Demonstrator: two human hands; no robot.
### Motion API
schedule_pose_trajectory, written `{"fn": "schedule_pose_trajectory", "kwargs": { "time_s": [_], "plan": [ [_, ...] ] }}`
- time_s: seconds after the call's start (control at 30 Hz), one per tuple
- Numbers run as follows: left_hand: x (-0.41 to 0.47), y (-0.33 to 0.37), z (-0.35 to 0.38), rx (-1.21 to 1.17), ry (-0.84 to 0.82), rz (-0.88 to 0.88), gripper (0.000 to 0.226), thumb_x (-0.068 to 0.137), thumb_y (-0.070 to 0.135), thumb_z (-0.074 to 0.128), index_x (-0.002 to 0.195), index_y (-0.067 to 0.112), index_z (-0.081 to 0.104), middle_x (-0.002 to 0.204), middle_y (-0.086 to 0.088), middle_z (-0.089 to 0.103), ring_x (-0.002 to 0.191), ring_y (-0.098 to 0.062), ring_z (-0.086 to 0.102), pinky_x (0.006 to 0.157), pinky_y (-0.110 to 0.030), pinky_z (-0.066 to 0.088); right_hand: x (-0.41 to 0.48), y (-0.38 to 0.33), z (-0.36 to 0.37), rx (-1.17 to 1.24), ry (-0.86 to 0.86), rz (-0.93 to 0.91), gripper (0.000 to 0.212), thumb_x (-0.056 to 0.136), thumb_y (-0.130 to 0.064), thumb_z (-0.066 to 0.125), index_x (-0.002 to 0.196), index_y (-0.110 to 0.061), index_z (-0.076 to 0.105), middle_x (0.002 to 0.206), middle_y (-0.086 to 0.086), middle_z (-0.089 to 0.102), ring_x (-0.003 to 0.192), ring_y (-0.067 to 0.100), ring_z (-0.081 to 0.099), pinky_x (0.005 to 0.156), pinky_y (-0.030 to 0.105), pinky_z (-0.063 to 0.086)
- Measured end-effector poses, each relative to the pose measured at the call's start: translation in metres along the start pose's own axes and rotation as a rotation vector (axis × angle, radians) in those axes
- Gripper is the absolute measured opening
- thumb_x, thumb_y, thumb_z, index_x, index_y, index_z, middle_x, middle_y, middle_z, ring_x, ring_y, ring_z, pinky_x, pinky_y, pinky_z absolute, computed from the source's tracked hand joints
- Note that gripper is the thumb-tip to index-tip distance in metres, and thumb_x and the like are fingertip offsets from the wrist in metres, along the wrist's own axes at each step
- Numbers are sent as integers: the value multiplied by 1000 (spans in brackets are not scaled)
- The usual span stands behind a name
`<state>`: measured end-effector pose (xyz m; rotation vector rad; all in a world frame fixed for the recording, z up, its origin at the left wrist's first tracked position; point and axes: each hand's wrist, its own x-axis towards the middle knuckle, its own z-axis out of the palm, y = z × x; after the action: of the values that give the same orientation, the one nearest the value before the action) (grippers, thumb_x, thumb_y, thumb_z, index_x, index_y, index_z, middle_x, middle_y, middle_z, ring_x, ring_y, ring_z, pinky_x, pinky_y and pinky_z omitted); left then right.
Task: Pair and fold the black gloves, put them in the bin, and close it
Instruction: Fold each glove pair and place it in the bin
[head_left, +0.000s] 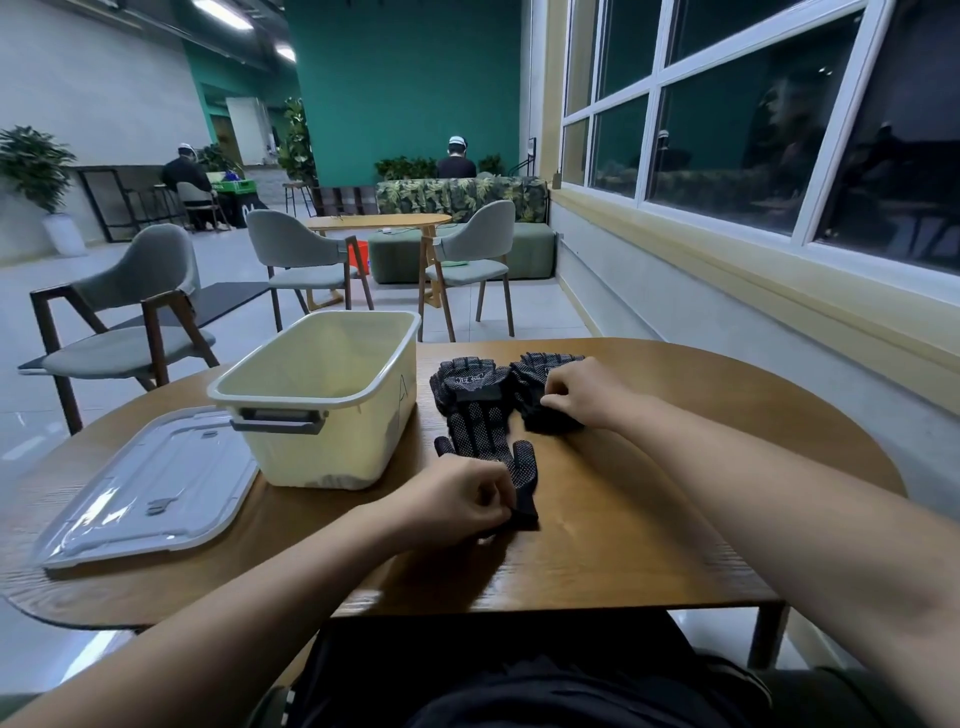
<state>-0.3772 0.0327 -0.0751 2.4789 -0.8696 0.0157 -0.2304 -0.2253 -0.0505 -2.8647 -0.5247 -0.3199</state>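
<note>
Dark clothing (519, 686) on your lap at bottom edge. Your left hand (457, 501) pinches near end of near glove (480, 423), fingers curled tight. That glove lies flat on table (649, 519), just right of bin (322, 395). Your right hand (582, 392), fingers curled, grips far glove (543, 371), bunched beside first. Bin open; clear lid (150, 483) flat on table to its left.

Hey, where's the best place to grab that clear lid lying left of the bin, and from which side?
Probably the rim at its near right corner, reached from the person's side. The lid lies flat on the table, so only the raised rim gives a lip to pinch, and that corner is nearest the bin.
</note>
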Motion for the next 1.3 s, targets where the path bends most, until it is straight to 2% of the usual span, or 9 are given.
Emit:
{"fn": "schedule_pose_trajectory", "kwargs": {
  "time_s": [0.1,0.2,0.27,0.4,0.5,0.67,1.0,1.13,1.3],
  "plan": [
    [0,4,-1,-30,-4,-9,16,97,41,73,98,25,74,77,10,68,71,-2,61,65,-21,47,1,-5,2,-136,-7,-27,17,100,-38,61,92,-26,68,96,-1,73,93,27,67,77,39,55],
    [4,0,-2,29,123,-10,12,97,36,74,98,25,73,87,8,71,78,-7,63,72,-30,51,3,-11,5,-218,-11,-32,20,101,-30,52,96,-18,67,98,8,71,94,34,66,71,37,48],
    [6,-6,-2,136,195,-24,13,96,35,74,104,25,72,100,8,66,90,-10,61,80,-34,51,2,-13,4,-187,9,0,21,101,-27,51,96,-17,69,97,8,71,92,34,66,68,36,47],
    [7,-17,2,251,150,-70,28,97,43,71,122,30,69,118,5,61,112,-18,56,96,-36,49,3,-11,4,14,42,101,18,101,-24,55,93,-18,70,93,2,70,93,28,63,69,35,45],
    [7,-16,7,206,122,-33,27,97,42,71,122,32,72,117,6,62,110,-18,57,98,-35,48,6,-8,1,78,11,140,17,101,-22,57,96,-14,70,95,4,71,97,28,64,77,37,50],
    [3,-6,18,138,110,51,26,95,45,72,120,37,73,118,10,64,108,-11,60,97,-34,51,3,-5,-4,102,-65,77,21,95,-44,73,103,-25,74,103,-7,73,99,16,63,88,39,56],
    [1,0,17,26,139,50,21,95,42,75,113,33,77,108,13,69,99,-3,63,90,-29,53,3,-22,-8,-344,-120,-104,13,91,-26,60,98,-16,64,91,4,60,86,29,58,59,31,33],
    [0,4,11,-74,192,29,13,96,31,76,108,26,80,98,13,75,92,-1,68,83,-23,54,0,-25,-7,-289,-71,-67,8,90,-21,56,87,-14,60,84,5,59,79,31,56,63,33,39],
    [6,2,2,-77,278,32,8,94,22,77,101,22,80,94,10,76,90,-5,68,84,-27,53,2,-18,-9,-67,-27,49,16,95,-22,53,85,-21,65,92,5,70,87,32,63,71,37,49]
  ]
}}
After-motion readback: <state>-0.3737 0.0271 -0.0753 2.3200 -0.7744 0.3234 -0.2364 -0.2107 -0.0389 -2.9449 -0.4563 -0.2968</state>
